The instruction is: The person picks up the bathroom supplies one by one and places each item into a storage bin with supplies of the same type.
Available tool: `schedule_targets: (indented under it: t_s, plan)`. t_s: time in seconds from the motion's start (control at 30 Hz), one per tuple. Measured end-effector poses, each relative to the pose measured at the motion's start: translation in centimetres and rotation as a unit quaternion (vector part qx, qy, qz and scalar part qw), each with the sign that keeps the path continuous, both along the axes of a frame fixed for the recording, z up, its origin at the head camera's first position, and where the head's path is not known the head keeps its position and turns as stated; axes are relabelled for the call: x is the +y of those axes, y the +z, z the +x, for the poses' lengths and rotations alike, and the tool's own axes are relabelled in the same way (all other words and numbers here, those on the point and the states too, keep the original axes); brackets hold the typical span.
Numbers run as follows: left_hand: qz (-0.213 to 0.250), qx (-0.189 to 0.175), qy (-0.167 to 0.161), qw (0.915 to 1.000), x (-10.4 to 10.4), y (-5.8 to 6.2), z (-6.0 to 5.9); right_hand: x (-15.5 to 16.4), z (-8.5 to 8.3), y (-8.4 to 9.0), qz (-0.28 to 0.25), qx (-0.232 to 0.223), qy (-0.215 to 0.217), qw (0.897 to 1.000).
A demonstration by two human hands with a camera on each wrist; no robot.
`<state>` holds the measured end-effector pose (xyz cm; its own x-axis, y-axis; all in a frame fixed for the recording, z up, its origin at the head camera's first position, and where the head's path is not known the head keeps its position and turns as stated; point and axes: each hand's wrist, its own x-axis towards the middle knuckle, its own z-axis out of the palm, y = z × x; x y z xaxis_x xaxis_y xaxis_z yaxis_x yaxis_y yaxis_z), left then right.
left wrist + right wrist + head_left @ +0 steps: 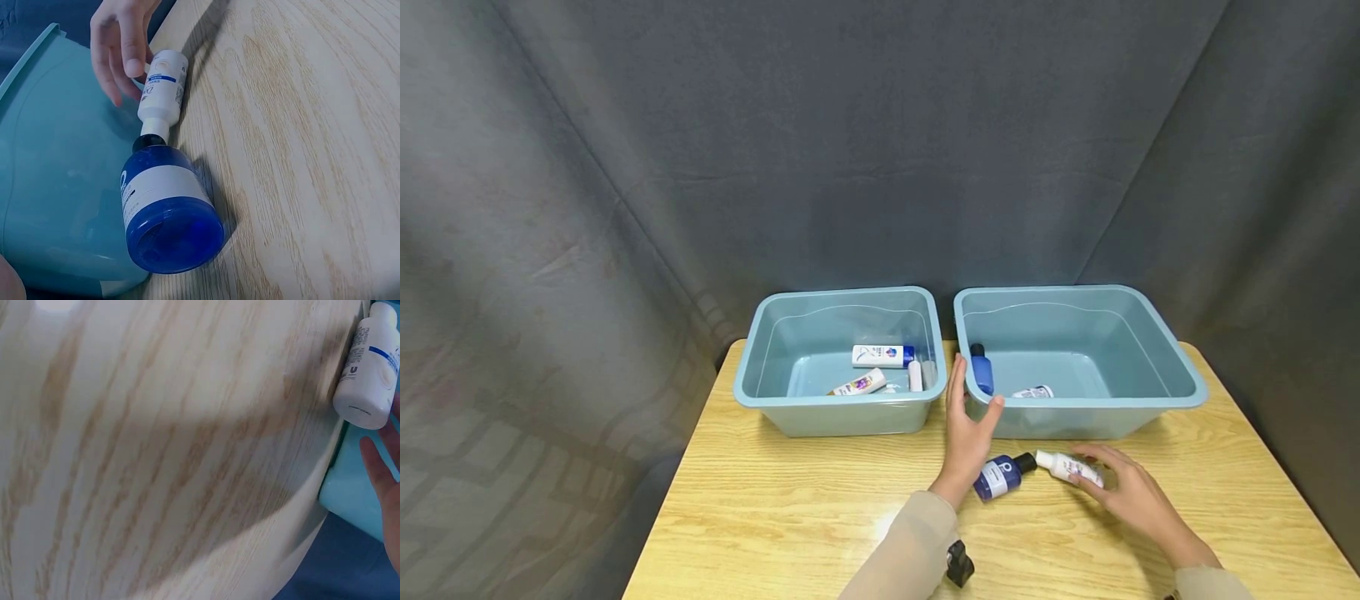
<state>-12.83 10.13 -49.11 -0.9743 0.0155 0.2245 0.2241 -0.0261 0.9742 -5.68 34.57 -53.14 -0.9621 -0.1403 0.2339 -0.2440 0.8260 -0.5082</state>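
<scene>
White bottle [1069,467]: small smooth plastic cylinder with a printed label, lying on its side on the table in front of the right tub, its cap end touching the black cap of the blue bottle.
My right hand [1131,492]: fingers curled loosely over the white bottle, fingertips [132,65] resting on its label; not yet a firm clasp.
Blue bottle [1002,475]: round translucent blue plastic, white label band, lying flat just beside my left hand.
My left hand [967,429]: fingers straight and spread, holding nothing, palm by the right tub's front corner.
Right tub [1187,392]: glossy teal plastic, rounded rectangle; holds two small bottles.
Left tub [748,392]: same make; holds several bottles.
Table [790,517]: pale wood-grain top, smooth.
</scene>
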Motion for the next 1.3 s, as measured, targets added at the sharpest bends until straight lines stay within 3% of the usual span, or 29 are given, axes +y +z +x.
schedule_targets:
  t_s: [0.27, 0.93, 1.3]
  plan:
    - [0.004, 0.001, 0.0, 1.0, 0.1, 0.0, 0.0, 0.0, -0.5, -0.4, -0.022, -0.04, 0.002, 0.999]
    - [-0.002, 0.004, -0.005, 1.0, 0.0, -0.1, 0.0, -0.5, -1.5, -1.4, -0.022, -0.061, 0.004, 0.998]
    - [0.01, -0.005, -0.005, 0.9999, 0.1, -0.2, -0.1, -0.6, -1.1, -0.3, -0.025, -0.062, -0.01, 0.998]
